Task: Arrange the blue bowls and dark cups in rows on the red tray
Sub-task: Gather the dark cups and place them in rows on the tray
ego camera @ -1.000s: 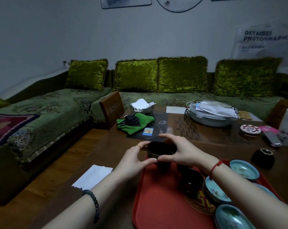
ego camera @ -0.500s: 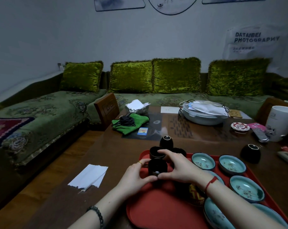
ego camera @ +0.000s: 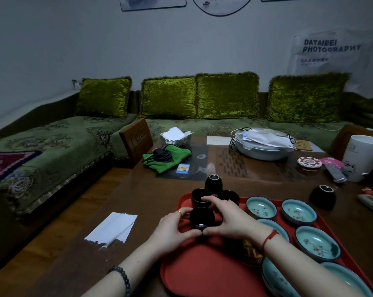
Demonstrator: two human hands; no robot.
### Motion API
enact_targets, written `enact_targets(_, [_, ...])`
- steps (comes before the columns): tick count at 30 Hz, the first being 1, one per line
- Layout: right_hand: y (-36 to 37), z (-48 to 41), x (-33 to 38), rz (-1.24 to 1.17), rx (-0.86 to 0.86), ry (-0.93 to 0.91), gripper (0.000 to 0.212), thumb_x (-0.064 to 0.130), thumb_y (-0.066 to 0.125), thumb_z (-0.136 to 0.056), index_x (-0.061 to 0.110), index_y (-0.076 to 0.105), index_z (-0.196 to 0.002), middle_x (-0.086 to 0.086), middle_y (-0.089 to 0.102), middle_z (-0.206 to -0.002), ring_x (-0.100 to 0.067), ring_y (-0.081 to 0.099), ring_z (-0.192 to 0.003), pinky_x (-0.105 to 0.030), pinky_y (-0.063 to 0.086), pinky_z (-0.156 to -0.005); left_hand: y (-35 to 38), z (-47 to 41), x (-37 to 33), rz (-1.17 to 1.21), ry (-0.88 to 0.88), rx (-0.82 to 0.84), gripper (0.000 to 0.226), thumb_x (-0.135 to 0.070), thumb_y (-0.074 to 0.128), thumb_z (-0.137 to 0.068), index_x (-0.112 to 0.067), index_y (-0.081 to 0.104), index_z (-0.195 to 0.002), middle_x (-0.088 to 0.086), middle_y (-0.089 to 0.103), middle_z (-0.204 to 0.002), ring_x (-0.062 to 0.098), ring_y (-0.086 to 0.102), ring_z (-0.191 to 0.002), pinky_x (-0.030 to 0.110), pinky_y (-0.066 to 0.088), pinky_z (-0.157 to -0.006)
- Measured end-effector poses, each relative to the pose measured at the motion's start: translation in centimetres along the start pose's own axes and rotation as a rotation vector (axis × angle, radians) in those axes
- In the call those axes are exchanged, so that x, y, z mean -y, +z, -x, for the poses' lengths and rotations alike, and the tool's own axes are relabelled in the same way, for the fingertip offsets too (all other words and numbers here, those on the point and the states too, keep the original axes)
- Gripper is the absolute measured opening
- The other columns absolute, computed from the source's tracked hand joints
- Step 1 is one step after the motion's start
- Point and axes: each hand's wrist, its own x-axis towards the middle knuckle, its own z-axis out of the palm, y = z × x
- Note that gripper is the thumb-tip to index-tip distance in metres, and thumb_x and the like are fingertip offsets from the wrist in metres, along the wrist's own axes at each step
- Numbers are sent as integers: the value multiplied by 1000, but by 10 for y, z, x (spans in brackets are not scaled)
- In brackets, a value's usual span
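A red tray [ego camera: 198, 271] lies on the brown table in front of me. Both hands cup one dark cup [ego camera: 202, 217] standing on the tray's left side: my left hand [ego camera: 172, 230] wraps its left flank, my right hand [ego camera: 228, 217] its right. Behind it two more dark cups [ego camera: 200, 197] [ego camera: 229, 196] stand at the tray's far left corner. Several blue bowls [ego camera: 261, 207] [ego camera: 298, 212] [ego camera: 317, 245] fill the tray's right half in rows. Off the tray, one dark cup [ego camera: 213, 183] stands upside down just beyond its far edge, another [ego camera: 322, 197] to the right.
A torn white paper [ego camera: 112, 229] lies on the table at left. Further back are a green cloth [ego camera: 166, 157], a lidded white dish with masks [ego camera: 263, 144], a white mug [ego camera: 362, 157] and remotes [ego camera: 335, 173]. A green sofa surrounds the table.
Both hands carried the dark cup down and nearer to me, setting it on the tray in front of the two far cups. The camera view shifted, revealing more bowls.
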Motion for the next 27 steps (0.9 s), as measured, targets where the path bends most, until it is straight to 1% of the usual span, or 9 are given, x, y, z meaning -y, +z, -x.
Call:
enact_targets(4, [-6,2,-2,-59,5,-29,82,46,75,-64,34,33,-133,-1,57,-122,-17,48,-114,-28,35,-98,-7,-2,-1,-23,11,-3,59,-47,70,-72,-32,47,-123,-7,60,-124,8,52,-118,34,38,-106])
enact_targets(8, [-27,3,-7,-169,-115,-37,69,40,77,-66,30,44,-126,1,63,-114,-12,56,-108,-27,42,-97,-24,-13,-6,-13,36,-69,50,-44,68,-75,-30,51,-120,-7,64,-115,7,57,-111,29,41,-101])
enact_targets(11, [-43,0,-18,-192,-189,-4,63,35,77,-67,27,49,-123,0,64,-109,-12,58,-102,-24,43,-92,-36,-26,-11,-32,33,-102,50,-43,65,-77,-28,50,-122,-6,63,-116,8,56,-111,24,40,-97])
enact_targets(13, [-50,-3,-27,-201,-206,19,60,32,77,-68,26,50,-122,3,63,-105,-11,59,-100,-22,43,-88,-40,-36,-15,-40,23,-113,51,-44,64,-78,-26,49,-124,-4,62,-118,10,55,-113,23,39,-95])
enact_targets(16, [-57,-12,-40,-194,-216,59,60,32,76,-70,24,49,-123,5,59,-102,-13,57,-98,-21,41,-85,-41,-52,-19,-51,15,-111,54,-44,64,-79,-25,46,-126,-3,62,-121,12,54,-115,25,38,-98])
enact_targets(18, [-59,-21,-49,-183,-209,70,61,32,76,-70,22,48,-124,3,58,-104,-13,56,-98,-22,41,-86,-39,-64,-21,-54,11,-93,55,-44,63,-79,-25,45,-127,-2,60,-123,14,53,-117,30,38,-102])
enact_targets(21, [-57,-38,-61,-178,-207,88,61,32,75,-71,20,49,-124,3,56,-103,-14,56,-96,-24,43,-88,-32,-84,-22,-57,2,-52,57,-44,63,-79,-25,43,-129,-1,60,-124,16,51,-119,38,37,-106])
enact_targets(27, [-52,-70,-90,-215,-213,142,57,29,75,-72,18,51,-122,3,54,-100,-14,55,-91,-23,42,-84,-18,-126,-18,-36,-11,5,52,-40,64,-79,-25,47,-126,0,60,-124,12,52,-119,36,38,-106])
